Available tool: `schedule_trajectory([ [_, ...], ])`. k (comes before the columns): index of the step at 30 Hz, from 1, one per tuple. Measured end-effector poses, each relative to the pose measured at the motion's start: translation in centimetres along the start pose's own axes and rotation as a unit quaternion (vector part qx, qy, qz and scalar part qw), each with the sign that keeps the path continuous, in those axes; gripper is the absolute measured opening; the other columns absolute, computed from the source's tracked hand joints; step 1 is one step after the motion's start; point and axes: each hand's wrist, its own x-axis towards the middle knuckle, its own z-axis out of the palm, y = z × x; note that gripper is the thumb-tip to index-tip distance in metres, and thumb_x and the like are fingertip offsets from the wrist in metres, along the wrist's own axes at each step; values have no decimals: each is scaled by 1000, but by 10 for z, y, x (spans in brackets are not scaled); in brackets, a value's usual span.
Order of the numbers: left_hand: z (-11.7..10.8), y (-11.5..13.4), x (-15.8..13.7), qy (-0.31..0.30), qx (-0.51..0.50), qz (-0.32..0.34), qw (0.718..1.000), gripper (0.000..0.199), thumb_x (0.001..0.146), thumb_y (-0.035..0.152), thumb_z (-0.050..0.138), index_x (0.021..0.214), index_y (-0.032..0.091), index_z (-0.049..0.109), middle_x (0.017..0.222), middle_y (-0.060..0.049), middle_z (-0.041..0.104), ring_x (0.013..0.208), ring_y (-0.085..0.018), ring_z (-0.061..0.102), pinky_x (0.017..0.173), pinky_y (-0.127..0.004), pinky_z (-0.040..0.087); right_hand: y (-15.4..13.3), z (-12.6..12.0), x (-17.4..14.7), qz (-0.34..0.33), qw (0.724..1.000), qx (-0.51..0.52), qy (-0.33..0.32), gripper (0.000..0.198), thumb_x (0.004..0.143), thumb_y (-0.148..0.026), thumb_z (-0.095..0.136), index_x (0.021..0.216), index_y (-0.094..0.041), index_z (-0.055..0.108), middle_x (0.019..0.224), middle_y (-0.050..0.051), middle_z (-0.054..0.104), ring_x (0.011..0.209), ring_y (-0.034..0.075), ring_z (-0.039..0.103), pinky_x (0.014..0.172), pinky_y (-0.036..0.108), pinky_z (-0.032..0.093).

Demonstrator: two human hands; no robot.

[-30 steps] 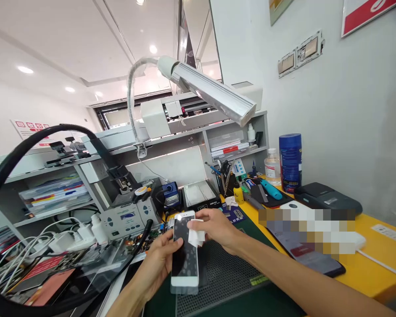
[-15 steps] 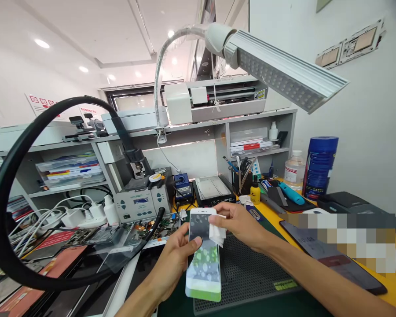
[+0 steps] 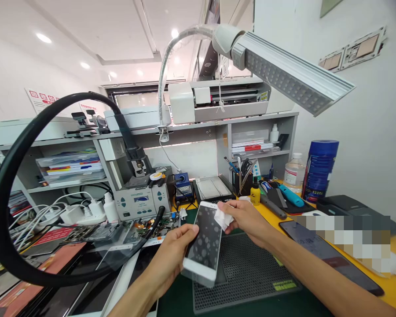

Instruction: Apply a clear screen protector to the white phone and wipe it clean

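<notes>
In the grip of the left hand (image 3: 172,250), lower centre of the frame, a white phone (image 3: 203,242) is held tilted. At its upper right edge, a tissue (image 3: 223,218) is pinched in the grip of the right hand (image 3: 247,219). A dark mat (image 3: 251,268) is positioned below; a second phone (image 3: 330,259) is laid on the tabletop (image 3: 394,288), lower right.

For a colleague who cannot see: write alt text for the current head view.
The left hand grips a white phone, while the right hand holds a tissue at its upper edge. A dark mat lies below; a lamp arches above.
</notes>
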Motion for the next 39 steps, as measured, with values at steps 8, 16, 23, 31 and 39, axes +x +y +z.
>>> schedule_trajectory([
  [8,-7,9,5,74,-84,-19,994,19,79,11,68,97,6,64,88,-15,72,73,-20,69,75,-35,60,9,-10,9,52,993,97,52,33,82,-43,70,83,-10,66,77,10,69,61,14,62,53,24,55],
  [16,-20,12,10,161,-193,11,968,26,82,14,62,107,8,60,104,-16,71,85,-24,72,82,-38,59,3,2,-2,76,995,55,-15,31,78,-41,74,76,-13,60,70,7,67,56,14,62,52,25,55],
  [23,-17,18,2,104,-322,89,937,22,82,14,58,103,10,61,112,-17,68,110,-30,64,98,-48,51,8,20,-12,105,992,48,-60,35,76,-45,76,76,-14,58,74,7,67,61,14,64,51,24,56],
  [31,10,9,-3,36,-255,86,963,8,83,10,62,77,14,59,101,-12,70,105,-29,66,99,-48,49,15,37,-19,51,995,27,-86,41,74,-50,74,79,-12,61,67,4,64,57,15,61,47,26,54],
  [39,15,5,-3,92,-214,82,969,7,83,8,63,86,14,61,103,-12,72,98,-27,69,90,-43,55,18,37,-19,18,993,-24,-116,41,70,-51,75,80,-14,60,65,2,66,52,15,60,46,26,52],
])
